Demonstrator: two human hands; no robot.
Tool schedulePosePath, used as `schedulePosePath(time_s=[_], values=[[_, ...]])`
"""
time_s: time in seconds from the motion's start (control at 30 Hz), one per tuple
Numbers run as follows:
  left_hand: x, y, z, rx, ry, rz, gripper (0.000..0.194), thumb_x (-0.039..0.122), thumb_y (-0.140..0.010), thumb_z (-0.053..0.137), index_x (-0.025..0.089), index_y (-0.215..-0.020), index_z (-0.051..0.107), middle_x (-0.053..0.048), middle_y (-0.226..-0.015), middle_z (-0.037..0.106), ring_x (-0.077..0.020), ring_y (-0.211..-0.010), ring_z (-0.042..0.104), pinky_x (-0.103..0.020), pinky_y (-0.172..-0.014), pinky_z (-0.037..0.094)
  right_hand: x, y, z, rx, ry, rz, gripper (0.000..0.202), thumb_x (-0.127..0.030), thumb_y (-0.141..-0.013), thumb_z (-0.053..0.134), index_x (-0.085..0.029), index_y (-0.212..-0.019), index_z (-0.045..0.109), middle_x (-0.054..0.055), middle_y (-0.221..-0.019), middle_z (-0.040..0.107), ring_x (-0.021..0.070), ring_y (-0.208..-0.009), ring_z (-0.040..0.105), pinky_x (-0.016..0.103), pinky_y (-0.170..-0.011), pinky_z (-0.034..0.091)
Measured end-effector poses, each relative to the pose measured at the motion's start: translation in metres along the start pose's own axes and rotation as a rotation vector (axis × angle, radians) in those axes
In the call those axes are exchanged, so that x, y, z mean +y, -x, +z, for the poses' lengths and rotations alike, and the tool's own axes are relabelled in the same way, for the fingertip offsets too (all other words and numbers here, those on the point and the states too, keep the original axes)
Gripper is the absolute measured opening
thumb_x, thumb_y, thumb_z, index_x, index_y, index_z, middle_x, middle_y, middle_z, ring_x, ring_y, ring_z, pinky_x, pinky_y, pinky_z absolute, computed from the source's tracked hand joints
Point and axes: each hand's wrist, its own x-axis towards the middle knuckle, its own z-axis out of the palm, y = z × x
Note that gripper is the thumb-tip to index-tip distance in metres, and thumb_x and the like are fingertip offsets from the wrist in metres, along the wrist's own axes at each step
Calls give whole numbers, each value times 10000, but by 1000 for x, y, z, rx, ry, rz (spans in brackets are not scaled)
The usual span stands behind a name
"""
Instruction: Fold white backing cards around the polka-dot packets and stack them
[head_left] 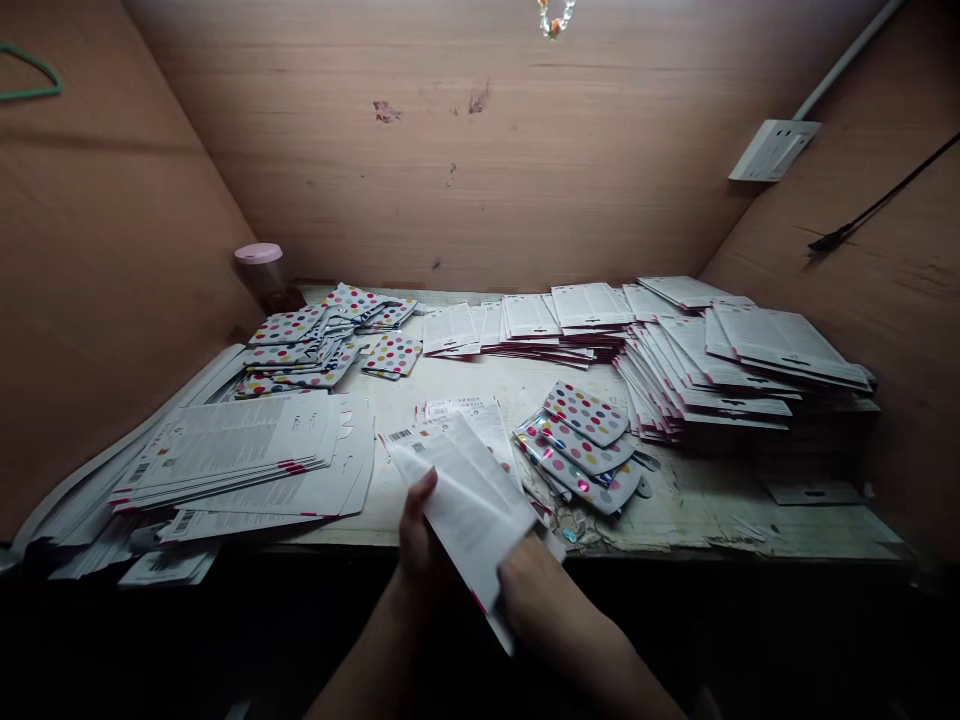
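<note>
Near the table's front edge, my left hand [420, 530] grips the left side of a white printed envelope [465, 500], its thumb lying on top. My right hand [529, 580] is at the envelope's lower right end, with its fingers curled and partly hidden by the envelope. Behind the envelope lie more printed sheets [487, 425]. Just right of them sits a small pile of polka-dot pouches [585, 450].
White printed envelopes [232, 450] are stacked at the left, with dotted pouches [292, 350] behind them. More envelopes [697, 350] fill the back and right. A pink-lidded container [259, 262] stands at the back left, and a socket [774, 150] is on the right wall.
</note>
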Motion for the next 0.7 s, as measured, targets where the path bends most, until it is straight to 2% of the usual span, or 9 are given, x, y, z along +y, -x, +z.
schedulePosePath(time_s=[0.1, 0.2, 0.3, 0.37, 0.43, 0.47, 0.53, 0.6, 0.7], values=[[9, -25, -22, 210, -297, 133, 628, 437, -773, 632, 141, -1306, 484, -179, -1185, 646, -359, -1084, 627, -519, -937, 497, -2, 15, -18, -15, 128, -98, 424, -58, -846, 482, -180, -1235, 600, 128, -1268, 620, 281, -1187, 573, 400, -986, 500], [11, -41, -33, 305, -461, 250, 834, 278, -706, 737, 202, -1425, 323, -158, -1379, 500, -349, -1252, 502, -536, -1038, 410, 11, 11, -27, 151, 170, -65, 281, -94, -925, 441, -199, -1107, 627, 94, -1049, 664, 209, -987, 636, 324, -862, 545], [2, -35, -32, 470, -1032, 573, 831, 209, -729, 723, 207, -1449, 310, -152, -1512, 313, -362, -1379, 308, -583, -1110, 280, 38, -9, -12, 244, 179, -65, 216, -122, -937, 447, -191, -1006, 641, 85, -905, 615, 215, -878, 595, 356, -778, 540], [-4, -21, -33, 314, -1430, 744, 486, 221, -826, 637, 186, -1297, 525, -140, -1392, 483, -346, -1311, 396, -570, -1067, 355, 55, -17, 3, 270, 198, -54, 184, -136, -935, 462, -181, -940, 640, 77, -845, 574, 217, -831, 562, 369, -744, 526], [-8, -3, -38, -16, -1603, 764, 257, 292, -880, 591, 186, -1107, 646, -115, -1192, 641, -308, -1187, 521, -504, -995, 461, 65, -17, 12, 294, 211, -28, 166, -144, -933, 477, -176, -881, 631, 69, -819, 541, 218, -820, 537, 377, -741, 505], [-9, 6, -42, -148, -1646, 752, 300, 370, -869, 609, 177, -1096, 651, -117, -1157, 665, -307, -1157, 547, -489, -972, 488, 68, -15, 13, 293, 205, -25, 158, -146, -930, 488, -178, -860, 625, 64, -813, 532, 216, -820, 530, 376, -743, 495], [-13, 19, -50, -271, -1714, 739, 593, 548, -784, 660, 131, -1202, 600, -155, -1242, 635, -345, -1199, 529, -520, -985, 484, 72, -11, 12, 272, 171, -35, 137, -150, -923, 511, -188, -848, 619, 52, -807, 524, 211, -823, 526, 364, -747, 482], [-17, 25, -57, -285, -1768, 762, 799, 645, -721, 666, 95, -1287, 538, -183, -1320, 586, -380, -1252, 487, -562, -1008, 458, 74, -8, 9, 258, 126, -48, 109, -155, -917, 530, -196, -872, 620, 44, -816, 525, 205, -827, 529, 349, -753, 475], [-23, 25, -62, -270, -1786, 810, 779, 650, -746, 637, 93, -1283, 543, -181, -1323, 587, -372, -1262, 489, -554, -1010, 459, 76, -9, 5, 244, 90, -52, 86, -162, -914, 543, -199, -887, 615, 38, -825, 528, 197, -833, 533, 334, -756, 469]])
